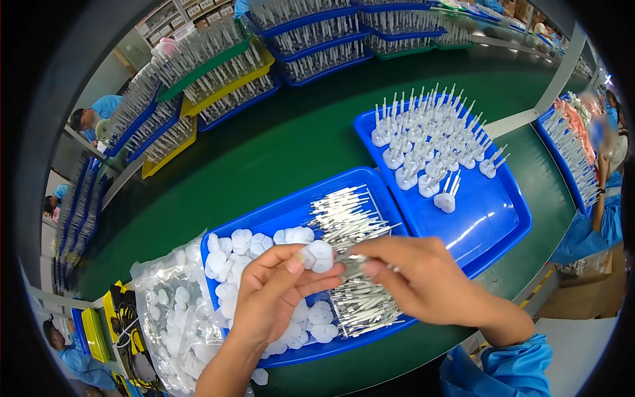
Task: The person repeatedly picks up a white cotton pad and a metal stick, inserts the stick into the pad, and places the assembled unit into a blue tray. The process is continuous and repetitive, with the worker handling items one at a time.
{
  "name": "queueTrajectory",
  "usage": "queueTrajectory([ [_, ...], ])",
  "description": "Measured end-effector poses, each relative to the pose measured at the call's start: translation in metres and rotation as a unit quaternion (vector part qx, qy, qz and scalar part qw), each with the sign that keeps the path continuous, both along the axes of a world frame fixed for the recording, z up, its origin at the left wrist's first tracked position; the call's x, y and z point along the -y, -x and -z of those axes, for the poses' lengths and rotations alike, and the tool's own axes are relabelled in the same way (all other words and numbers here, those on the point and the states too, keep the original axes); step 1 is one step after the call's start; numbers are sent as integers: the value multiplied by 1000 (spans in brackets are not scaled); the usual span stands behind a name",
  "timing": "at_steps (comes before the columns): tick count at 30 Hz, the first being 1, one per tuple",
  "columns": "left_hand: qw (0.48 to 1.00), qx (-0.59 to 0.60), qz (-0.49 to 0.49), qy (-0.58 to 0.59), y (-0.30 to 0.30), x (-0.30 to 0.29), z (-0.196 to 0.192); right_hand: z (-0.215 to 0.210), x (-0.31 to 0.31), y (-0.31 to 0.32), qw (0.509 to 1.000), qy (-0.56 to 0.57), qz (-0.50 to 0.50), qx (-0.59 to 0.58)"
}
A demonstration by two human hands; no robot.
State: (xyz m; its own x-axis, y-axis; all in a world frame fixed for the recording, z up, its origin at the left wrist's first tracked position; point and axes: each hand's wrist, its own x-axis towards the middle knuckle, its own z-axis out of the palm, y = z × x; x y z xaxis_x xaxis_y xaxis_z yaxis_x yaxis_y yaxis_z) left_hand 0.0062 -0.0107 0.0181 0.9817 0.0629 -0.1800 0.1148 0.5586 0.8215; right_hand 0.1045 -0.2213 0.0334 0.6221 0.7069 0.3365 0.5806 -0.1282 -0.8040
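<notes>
Small disc in a left-hand pinch, with loose parts crowding close

From where I stand, the left hand has a white disc pinched between thumb and fingers, raised over the middle of the front tray. The right hand comes in from the other side, thumb and forefinger drawn together close to the disc. It may be gripping a slim part, but the fingertips blur into the clutter behind and I cannot tell.

Below, a heap of white discs fills the tray's left end, and a pile of thin rods lies toward its right edge. Past that edge, touching or nearly so, sits the right tray, where base-and-rod pieces stand crowded toward its far edge. A clear plastic bag of discs leans against the front tray's left edge, on the green tabletop.

The disc looks slick, and the pinch takes in only its rim; a sideways push from the right fingers could tip it out and lose it among its twins. The rods lie crisscrossed, so a careless pull might drag neighbours over the tray's right edge. One stray disc lies outside the tray's near edge, where a sleeve or forearm could brush it away.
</notes>
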Motion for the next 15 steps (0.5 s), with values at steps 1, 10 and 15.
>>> queueTrajectory([
  [1,1000,11,5,9,0,-1,4,0,-6,3,1000,1,-12,-20],
  [10,999,49,-12,5,3,-2,16,11,-18,7,999,0,10,-41],
  [15,980,108,-35,-163,4,0,17,8,-15,9,999,37,7,-34],
])
